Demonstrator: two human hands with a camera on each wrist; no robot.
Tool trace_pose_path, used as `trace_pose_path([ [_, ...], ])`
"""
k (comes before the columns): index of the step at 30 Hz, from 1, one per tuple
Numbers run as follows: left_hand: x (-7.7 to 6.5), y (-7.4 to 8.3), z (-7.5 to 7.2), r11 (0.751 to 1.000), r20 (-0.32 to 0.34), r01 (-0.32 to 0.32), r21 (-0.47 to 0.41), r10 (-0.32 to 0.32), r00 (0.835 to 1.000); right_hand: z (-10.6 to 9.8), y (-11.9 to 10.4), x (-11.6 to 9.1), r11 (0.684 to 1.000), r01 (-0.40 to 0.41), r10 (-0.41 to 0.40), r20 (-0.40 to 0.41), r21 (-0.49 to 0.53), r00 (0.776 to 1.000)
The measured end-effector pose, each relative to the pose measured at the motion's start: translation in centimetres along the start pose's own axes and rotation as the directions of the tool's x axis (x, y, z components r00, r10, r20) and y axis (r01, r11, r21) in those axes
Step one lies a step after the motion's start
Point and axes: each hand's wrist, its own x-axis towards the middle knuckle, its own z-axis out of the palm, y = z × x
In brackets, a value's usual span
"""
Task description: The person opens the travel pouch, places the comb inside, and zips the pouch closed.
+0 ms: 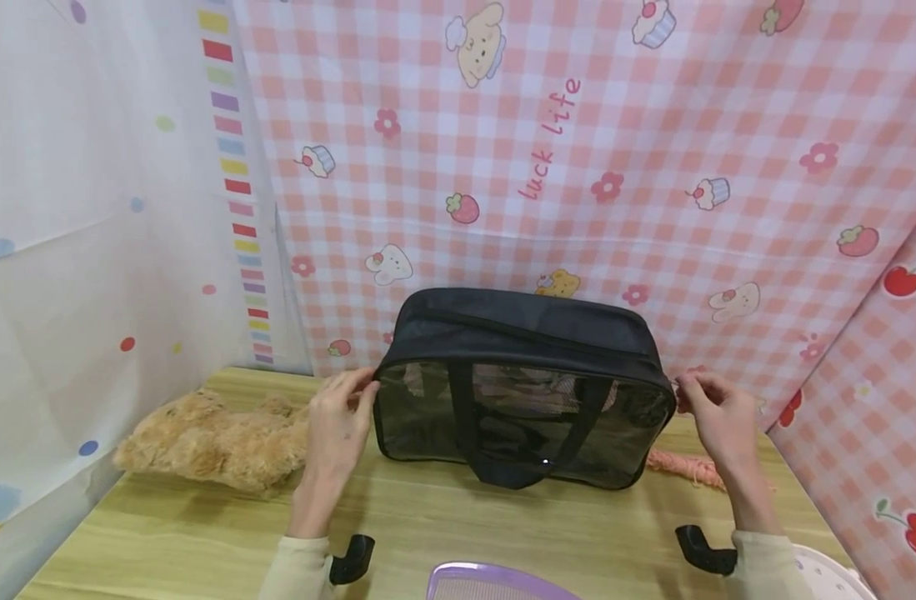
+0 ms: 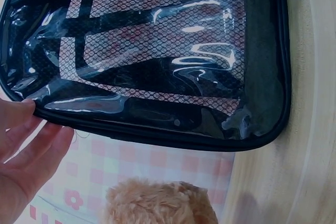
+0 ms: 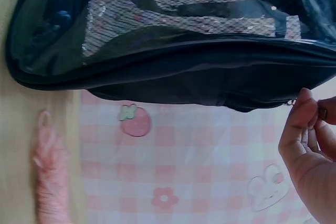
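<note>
A black bag (image 1: 420,417) with clear panels and dark strap handles stands upright on the table. At its upper left corner, my left hand (image 1: 342,421) pinches the black piped edge (image 2: 157,139) between thumb and fingers. Over at the bag's right end, my right hand (image 1: 720,412) pinches a small zipper pull (image 3: 322,113) between thumb and forefinger. The dark zipper line (image 1: 495,331) runs across the bag's top. Through the clear panel (image 2: 157,51), mesh shows inside.
A fluffy tan plush (image 1: 225,442) lies to the left. Right of the bag is a pink yarn-like bundle (image 1: 686,468). A purple comb (image 1: 495,575) lies at the front edge, with a white round rim (image 1: 828,575) at lower right. Patterned curtains (image 1: 548,167) surround the table (image 1: 412,517).
</note>
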Motion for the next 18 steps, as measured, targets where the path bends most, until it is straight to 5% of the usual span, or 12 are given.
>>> trace_pose_path([
  [5,0.0,0.1,-0.1,1.0,0.007,0.006,0.001,-0.006,1.0,-0.4,-1.1,0.4,0.984,0.132,-0.127,0.046,-0.119,0.991],
  [12,0.1,0.1,-0.1,1.0,0.014,0.015,0.012,-0.015,1.0,-0.8,-2.6,1.3,0.971,0.182,-0.163,0.132,-0.157,0.978],
  [18,0.0,0.0,-0.1,1.0,0.01,0.011,0.02,-0.011,1.0,-1.2,-4.4,2.5,0.922,0.311,-0.253,0.249,-0.231,0.935],
])
